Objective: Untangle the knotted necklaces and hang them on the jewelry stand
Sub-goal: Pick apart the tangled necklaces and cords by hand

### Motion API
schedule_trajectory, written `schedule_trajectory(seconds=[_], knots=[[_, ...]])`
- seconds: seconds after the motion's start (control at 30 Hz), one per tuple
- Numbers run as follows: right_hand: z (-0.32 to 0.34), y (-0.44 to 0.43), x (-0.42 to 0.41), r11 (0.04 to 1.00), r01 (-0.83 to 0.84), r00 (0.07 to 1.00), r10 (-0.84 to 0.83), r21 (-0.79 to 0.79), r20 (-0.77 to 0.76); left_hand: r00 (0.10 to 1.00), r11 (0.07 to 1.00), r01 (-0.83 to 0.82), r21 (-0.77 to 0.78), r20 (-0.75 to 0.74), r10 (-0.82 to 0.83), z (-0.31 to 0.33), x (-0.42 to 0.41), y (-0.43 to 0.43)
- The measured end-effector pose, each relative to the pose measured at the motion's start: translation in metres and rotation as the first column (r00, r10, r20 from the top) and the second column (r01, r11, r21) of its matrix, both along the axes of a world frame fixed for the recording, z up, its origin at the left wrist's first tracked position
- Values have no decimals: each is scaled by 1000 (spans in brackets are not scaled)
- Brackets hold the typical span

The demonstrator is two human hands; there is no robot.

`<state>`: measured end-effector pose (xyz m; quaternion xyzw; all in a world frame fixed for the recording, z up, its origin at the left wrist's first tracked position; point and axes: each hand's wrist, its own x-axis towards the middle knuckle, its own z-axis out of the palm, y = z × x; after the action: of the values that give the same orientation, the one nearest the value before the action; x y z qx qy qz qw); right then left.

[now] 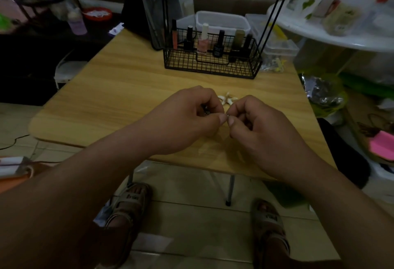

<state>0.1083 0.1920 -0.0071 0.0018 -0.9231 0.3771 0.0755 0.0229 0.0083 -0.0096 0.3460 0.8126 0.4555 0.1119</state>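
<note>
My left hand (187,117) and my right hand (262,128) meet above the middle of the wooden table (119,89), thumbs nearly touching. Both pinch a thin necklace (227,100) between thumb and forefinger. Its white shell-like pendant pieces show just beyond my fingertips, resting on the table. The chain itself is mostly hidden by my fingers. Two thin black rods (277,6), part of a stand, rise from behind the wire basket at the back.
A black wire basket (213,66) with several nail polish bottles stands at the table's back. Clear plastic boxes (279,49) sit behind and right of it. A white round table (332,34) crowded with items is at right. My sandalled feet are below.
</note>
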Motion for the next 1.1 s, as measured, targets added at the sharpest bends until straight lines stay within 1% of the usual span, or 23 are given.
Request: schedule_trajectory(seconds=[0.17, 0.33, 0.4, 0.47, 0.53, 0.67, 0.87, 0.97, 1.1], knots=[[-1, -2, 1, 997, -2, 998, 7, 82, -64, 1000, 1000, 6, -3, 9, -6, -1, 0, 1], [-2, -3, 0, 994, 12, 994, 0, 108, -111, 999, 1000, -7, 21, 50, 6, 2, 2, 3], [0, -2, 0, 995, 11, 992, 2, 103, -130, 994, 999, -15, 52, 113, 9, 2, 1, 3], [1, 0, -1, 995, 6, 990, 7, 96, -139, 975, 994, -25, 111, 223, -1, 3, 0, 3], [3, 3, -1, 998, -1, 989, 9, 56, -150, 950, 989, -17, 148, 311, -30, 4, 0, 2], [4, 6, 0, 1000, -12, 986, 11, -5, -165, 926, 983, 11, 183, 370, -80, 5, 2, 4], [5, 9, 1, 997, -9, 988, -4, -78, -156, 939, 985, 60, 159, 327, -110, 7, 3, 2], [6, 12, 0, 988, 1, 989, -24, -153, -146, 966, 990, 54, 133, 245, -85, 8, 2, 0], [8, 11, 1, 982, 4, 992, -28, -188, -125, 995, 990, 25, 138, 96, -39, 4, 3, 2]])
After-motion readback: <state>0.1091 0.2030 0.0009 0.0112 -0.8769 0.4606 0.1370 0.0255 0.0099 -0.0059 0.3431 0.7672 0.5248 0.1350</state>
